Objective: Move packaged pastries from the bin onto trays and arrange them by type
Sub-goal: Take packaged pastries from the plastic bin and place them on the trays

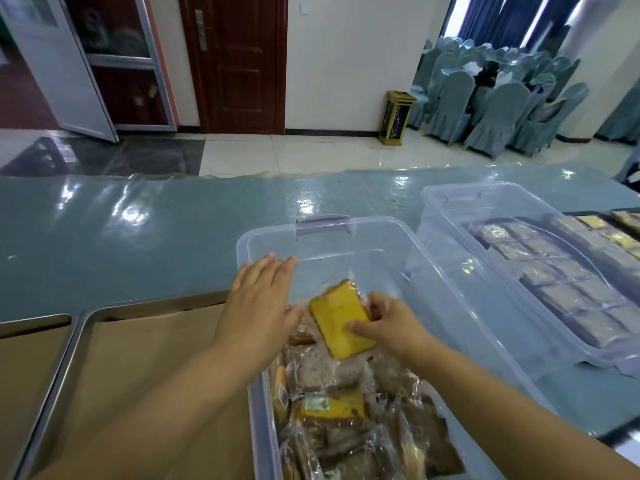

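Observation:
A clear plastic bin (346, 237) stands in front of me, its near half filled with several wrapped brown and yellow pastries (332, 407). My right hand (388, 323) grips a yellow wrapped cake slice (341, 320) by its right edge, holding it above the pile. My left hand (259, 299) hovers flat over the bin's left rim, fingers spread, holding nothing. To the left lie two metal trays lined with brown paper, the nearer one (138, 341) and another (31, 348) at the far left; I see no pastries on them.
A second clear bin (450, 209) sits upturned to the right over rows of wrapped pastries. A dark tray (620, 230) with yellow slices lies beyond it. The table wears a shiny blue-grey cover (138, 230). Covered chairs and a waste bin stand far behind.

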Action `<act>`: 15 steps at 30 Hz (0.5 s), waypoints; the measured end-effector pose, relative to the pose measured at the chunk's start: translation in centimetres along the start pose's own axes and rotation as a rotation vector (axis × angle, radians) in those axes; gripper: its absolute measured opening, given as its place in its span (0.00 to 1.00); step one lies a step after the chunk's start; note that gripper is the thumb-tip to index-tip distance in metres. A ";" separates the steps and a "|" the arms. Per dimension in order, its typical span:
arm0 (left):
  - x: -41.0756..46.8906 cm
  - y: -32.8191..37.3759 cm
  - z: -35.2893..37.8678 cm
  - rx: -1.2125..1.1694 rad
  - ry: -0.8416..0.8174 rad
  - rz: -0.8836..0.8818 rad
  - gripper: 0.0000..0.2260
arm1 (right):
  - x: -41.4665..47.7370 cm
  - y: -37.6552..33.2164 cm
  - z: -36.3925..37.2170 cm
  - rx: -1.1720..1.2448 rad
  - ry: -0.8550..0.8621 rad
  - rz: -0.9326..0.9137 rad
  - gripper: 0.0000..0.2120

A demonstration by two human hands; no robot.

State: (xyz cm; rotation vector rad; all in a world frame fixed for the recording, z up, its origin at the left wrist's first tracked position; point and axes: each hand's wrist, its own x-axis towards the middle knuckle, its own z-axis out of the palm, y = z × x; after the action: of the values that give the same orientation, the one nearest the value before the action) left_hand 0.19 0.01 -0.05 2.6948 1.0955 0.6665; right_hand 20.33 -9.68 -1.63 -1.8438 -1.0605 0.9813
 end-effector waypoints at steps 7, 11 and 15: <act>1.5 3.3 -0.3 -0.259 -0.070 -0.214 0.34 | 0.1 -3.8 -2.3 0.588 -0.110 -0.139 0.21; 2.3 5.1 0.2 -0.834 -0.093 -0.367 0.07 | 0.6 -4.2 -3.4 0.507 -0.183 -0.195 0.15; 2.6 5.7 0.6 -0.954 0.036 -0.482 0.04 | 1.9 -2.2 -4.7 -0.233 0.040 -0.211 0.06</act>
State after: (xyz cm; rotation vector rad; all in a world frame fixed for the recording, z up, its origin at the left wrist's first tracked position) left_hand 5.63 -2.30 2.04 1.5593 1.0107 0.8514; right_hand 24.48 -8.34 1.77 -1.8796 -1.3607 0.7187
